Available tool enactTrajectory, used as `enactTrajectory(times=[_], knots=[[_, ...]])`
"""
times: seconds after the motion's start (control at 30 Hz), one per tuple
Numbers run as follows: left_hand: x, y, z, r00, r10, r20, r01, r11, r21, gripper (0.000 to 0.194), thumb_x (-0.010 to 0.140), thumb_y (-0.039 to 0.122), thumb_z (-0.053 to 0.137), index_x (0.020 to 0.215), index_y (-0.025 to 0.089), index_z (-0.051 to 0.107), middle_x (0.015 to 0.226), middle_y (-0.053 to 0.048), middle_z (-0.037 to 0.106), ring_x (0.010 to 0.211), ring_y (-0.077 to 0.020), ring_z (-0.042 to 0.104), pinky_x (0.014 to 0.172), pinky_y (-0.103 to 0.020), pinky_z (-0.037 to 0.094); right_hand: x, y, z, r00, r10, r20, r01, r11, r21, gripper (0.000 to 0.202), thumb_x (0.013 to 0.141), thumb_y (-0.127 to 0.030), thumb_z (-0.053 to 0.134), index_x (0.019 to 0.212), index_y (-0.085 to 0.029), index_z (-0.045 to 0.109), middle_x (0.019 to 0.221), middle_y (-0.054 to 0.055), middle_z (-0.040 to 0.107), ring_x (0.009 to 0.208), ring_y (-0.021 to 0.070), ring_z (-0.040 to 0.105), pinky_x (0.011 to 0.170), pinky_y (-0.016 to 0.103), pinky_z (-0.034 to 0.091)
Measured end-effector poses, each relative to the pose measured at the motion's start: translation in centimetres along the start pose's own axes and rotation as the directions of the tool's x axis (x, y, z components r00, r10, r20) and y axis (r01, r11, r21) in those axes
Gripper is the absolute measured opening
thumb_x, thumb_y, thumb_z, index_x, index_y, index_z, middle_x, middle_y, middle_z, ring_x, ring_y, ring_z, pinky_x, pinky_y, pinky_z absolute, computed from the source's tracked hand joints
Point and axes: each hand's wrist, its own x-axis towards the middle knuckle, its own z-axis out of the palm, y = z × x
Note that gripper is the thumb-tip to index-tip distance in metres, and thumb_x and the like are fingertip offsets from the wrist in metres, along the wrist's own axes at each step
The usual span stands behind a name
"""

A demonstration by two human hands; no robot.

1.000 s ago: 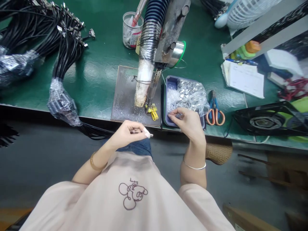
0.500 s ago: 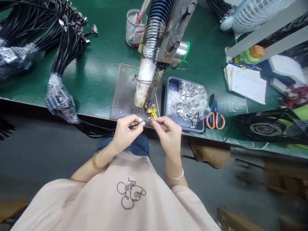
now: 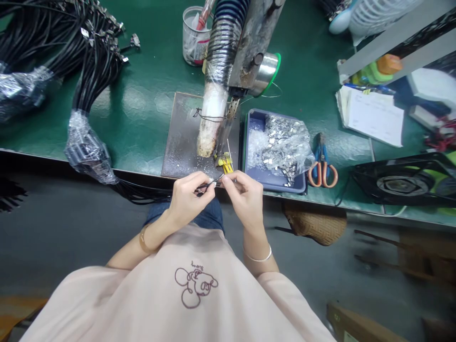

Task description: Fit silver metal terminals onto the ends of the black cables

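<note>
Near the bench's front edge, my left hand (image 3: 188, 198) pinches a thin black cable (image 3: 204, 187) between thumb and fingers. The cable's end points right, toward my right hand (image 3: 246, 198). My right thumb and index finger are closed at that end, on something too small to make out. Just beyond my fingertips is a yellow fixture piece (image 3: 225, 163), under a metal arm (image 3: 228, 126). A dark board (image 3: 181, 137) lies beneath it. A bundle of black cables (image 3: 138, 189) hangs along the edge to the left of my left hand.
A blue tray (image 3: 302, 186) with bagged metal connectors stands at right, beside orange-handled cutters (image 3: 322, 173). A duct hose (image 3: 213, 102) comes down over the board, near a solder spool (image 3: 265, 75) and a plastic cup (image 3: 194, 47). Wrapped cable bundles (image 3: 87, 142) lie left; a black fan (image 3: 402, 183) right.
My right hand has moved slightly left, and its fingertips are now closer to the left hand at the cable's end. The whole view has shifted a little.
</note>
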Motion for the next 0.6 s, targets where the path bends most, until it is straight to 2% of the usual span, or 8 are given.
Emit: enactTrajectory(times=[0.17, 0.27, 0.33, 0.4, 0.5, 0.6], knots=[[0.0, 0.1, -0.1, 1.000, -0.016, -0.003, 0.015, 0.999, -0.041, 0.018, 0.085, 0.013, 0.061, 0.068, 0.017, 0.060, 0.061, 0.003, 0.056, 0.052, -0.0081, 0.046, 0.051, -0.020, 0.038, -0.1, -0.5, 0.2, 0.991, -0.133, -0.007, 0.131, 0.984, -0.117, 0.025, 0.096, -0.024, 0.061, 0.072, -0.020, 0.064, 0.067, -0.002, 0.064, 0.055, 0.0103, 0.053, 0.056, 0.024, 0.043], [0.0, 0.0, -0.4, 0.986, -0.154, 0.056, 0.162, 0.969, -0.189, 0.015, 0.086, 0.018, 0.063, 0.072, 0.016, 0.065, 0.061, 0.001, 0.059, 0.053, -0.0092, 0.049, 0.053, -0.021, 0.041, -0.3, -0.6, 0.3, 0.981, -0.187, -0.052, 0.177, 0.972, -0.151, 0.023, 0.096, -0.026, 0.063, 0.074, -0.021, 0.065, 0.064, -0.003, 0.063, 0.052, 0.0094, 0.051, 0.053, 0.024, 0.043], [0.1, -0.3, -0.5, 0.954, -0.277, 0.114, 0.299, 0.900, -0.318, 0.015, 0.086, 0.026, 0.067, 0.077, 0.015, 0.071, 0.059, 0.002, 0.058, 0.052, -0.0095, 0.048, 0.051, -0.022, 0.040, -0.5, -0.5, 0.2, 0.979, -0.151, -0.135, 0.136, 0.984, -0.111, 0.015, 0.096, -0.030, 0.063, 0.085, -0.022, 0.067, 0.059, -0.006, 0.058, 0.047, 0.0092, 0.048, 0.047, 0.023, 0.040], [0.2, -0.6, -0.6, 0.921, -0.361, 0.142, 0.387, 0.826, -0.411, 0.018, 0.083, 0.031, 0.073, 0.080, 0.013, 0.076, 0.056, 0.002, 0.055, 0.051, -0.0090, 0.045, 0.049, -0.022, 0.038, -0.7, -0.2, 0.0, 0.965, -0.111, -0.239, 0.110, 0.994, -0.017, 0.011, 0.098, -0.032, 0.059, 0.100, -0.023, 0.065, 0.057, -0.008, 0.055, 0.043, 0.0096, 0.049, 0.043, 0.023, 0.039], [0.5, -0.9, -0.5, 0.898, -0.417, 0.140, 0.430, 0.767, -0.476, 0.021, 0.076, 0.035, 0.080, 0.077, 0.014, 0.079, 0.056, 0.001, 0.058, 0.053, -0.0090, 0.043, 0.050, -0.022, 0.037, -1.0, 0.3, 0.0, 0.934, -0.105, -0.342, 0.131, 0.990, 0.055, 0.014, 0.100, -0.030, 0.056, 0.113, -0.024, 0.059, 0.065, -0.007, 0.065, 0.040, 0.0092, 0.055, 0.041, 0.022, 0.043], [0.9, -1.1, -0.5, 0.891, -0.430, 0.148, 0.442, 0.742, -0.505, 0.021, 0.073, 0.036, 0.080, 0.075, 0.015, 0.079, 0.059, -0.001, 0.063, 0.055, -0.0101, 0.047, 0.052, -0.023, 0.040, -1.2, 0.6, 0.4, 0.923, -0.155, -0.353, 0.154, 0.988, -0.029, 0.007, 0.099, -0.026, 0.061, 0.105, -0.024, 0.062, 0.079, -0.002, 0.075, 0.050, 0.0116, 0.068, 0.049, 0.024, 0.055]])
